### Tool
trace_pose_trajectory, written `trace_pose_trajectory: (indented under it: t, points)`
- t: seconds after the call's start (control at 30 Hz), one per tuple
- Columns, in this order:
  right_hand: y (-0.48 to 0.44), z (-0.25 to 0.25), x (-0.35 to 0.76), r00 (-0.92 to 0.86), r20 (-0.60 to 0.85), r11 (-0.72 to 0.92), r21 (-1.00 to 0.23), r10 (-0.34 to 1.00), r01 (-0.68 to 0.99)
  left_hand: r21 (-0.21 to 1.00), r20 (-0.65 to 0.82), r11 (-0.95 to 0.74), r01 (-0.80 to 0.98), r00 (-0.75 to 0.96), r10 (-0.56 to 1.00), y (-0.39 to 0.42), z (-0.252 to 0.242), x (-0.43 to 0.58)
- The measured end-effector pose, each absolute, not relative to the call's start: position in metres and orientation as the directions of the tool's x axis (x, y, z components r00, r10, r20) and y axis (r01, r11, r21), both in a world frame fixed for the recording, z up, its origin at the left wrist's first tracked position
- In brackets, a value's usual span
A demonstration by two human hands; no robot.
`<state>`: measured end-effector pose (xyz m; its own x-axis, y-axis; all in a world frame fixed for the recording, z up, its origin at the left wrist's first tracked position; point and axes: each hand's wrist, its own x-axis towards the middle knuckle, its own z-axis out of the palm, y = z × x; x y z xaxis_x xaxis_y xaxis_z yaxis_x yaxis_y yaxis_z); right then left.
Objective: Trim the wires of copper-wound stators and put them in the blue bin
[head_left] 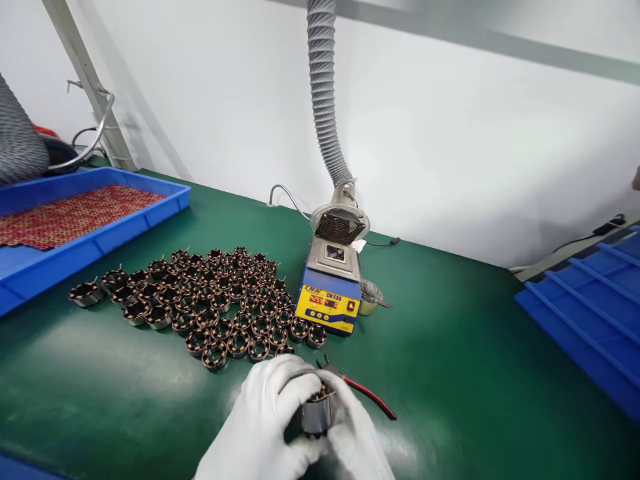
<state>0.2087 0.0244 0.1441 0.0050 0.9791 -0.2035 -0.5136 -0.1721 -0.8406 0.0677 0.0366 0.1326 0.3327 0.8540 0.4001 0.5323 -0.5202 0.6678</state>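
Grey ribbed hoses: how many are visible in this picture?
2. One grey ribbed hose rises behind the blue-and-yellow machine; a second hose, cut off by the frame, is at the left edge, near the blue tray. Others could be outside the picture.

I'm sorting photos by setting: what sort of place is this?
Likely a factory workshop for electrical parts: dozens of metal rings on a bench, a unit with a lit display, and a hose above it.

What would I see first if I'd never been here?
Probably the dark rings crowded on the green table, left of the yellow-fronted machine with glowing red numbers. Above that hangs a grey hose. In front, the white-gloved left hand and right hand hold one ring.
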Motion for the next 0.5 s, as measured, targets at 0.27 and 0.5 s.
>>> trace_pose_trajectory:
  t: [0.27,0.5]
  points:
    - [0.018,0.139,0.194,-0.204,-0.283,-0.343,-0.644,0.937,-0.684,0.762,0.539,-0.611,0.216,0.313,0.782,0.054,0.147,0.058]
    - [0.014,0.139,0.202,-0.326,-0.257,-0.415,-0.543,0.910,-0.730,0.991,0.120,-0.122,0.049,0.042,0.992,0.056,0.156,0.048]
